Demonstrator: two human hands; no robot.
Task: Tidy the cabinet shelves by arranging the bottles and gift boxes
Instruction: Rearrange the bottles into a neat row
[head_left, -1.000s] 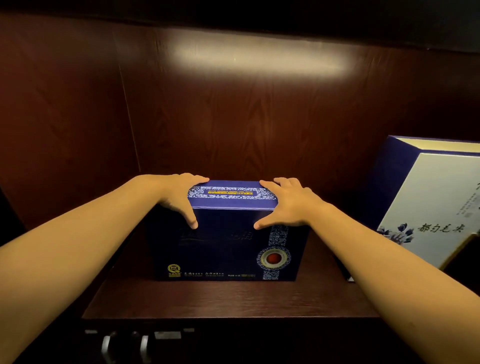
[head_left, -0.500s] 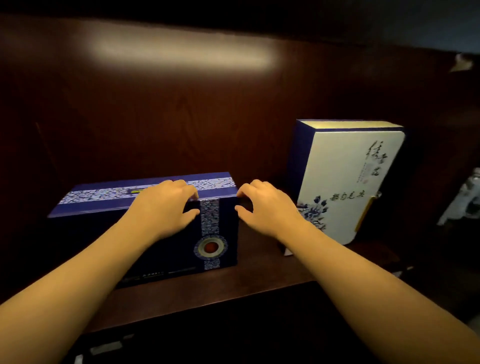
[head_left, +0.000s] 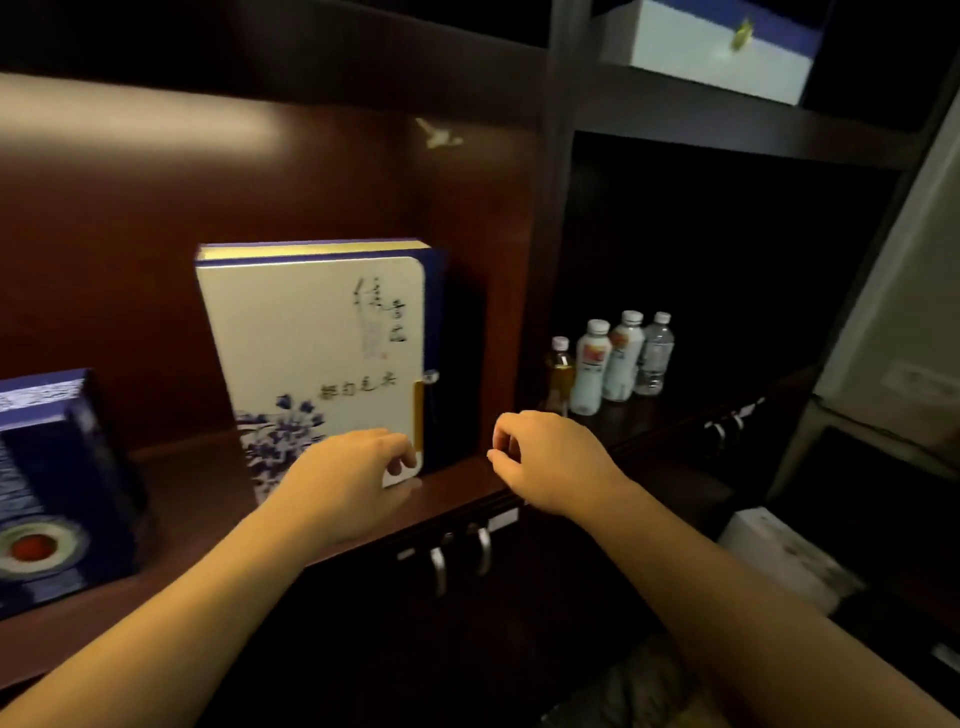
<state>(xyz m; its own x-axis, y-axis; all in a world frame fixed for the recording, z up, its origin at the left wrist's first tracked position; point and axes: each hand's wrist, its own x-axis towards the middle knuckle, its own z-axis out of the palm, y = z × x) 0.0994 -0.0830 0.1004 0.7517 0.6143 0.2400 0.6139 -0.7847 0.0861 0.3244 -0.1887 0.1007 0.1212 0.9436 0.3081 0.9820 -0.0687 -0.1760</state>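
Observation:
A white gift box (head_left: 311, 343) with blue flowers and black writing stands upright on the wooden shelf (head_left: 197, 499), leaning back. My left hand (head_left: 353, 473) hovers in front of its lower right corner, fingers curled, holding nothing. My right hand (head_left: 545, 457) is to the right of the box, fingers loosely curled and empty. A dark blue gift box (head_left: 57, 493) with a red and white medallion lies at the far left of the shelf. Several small bottles (head_left: 613, 364) stand in the dark compartment to the right.
A vertical divider (head_left: 545, 260) separates the lit shelf from the bottle compartment. Metal cabinet door handles (head_left: 460, 558) sit below the shelf edge. Another white and blue box (head_left: 711, 47) sits on an upper shelf. A pale box (head_left: 779, 556) lies low on the right.
Both hands have left the dark blue box and moved right to the white flowered box. The view has swung right, bringing the bottle compartment into sight.

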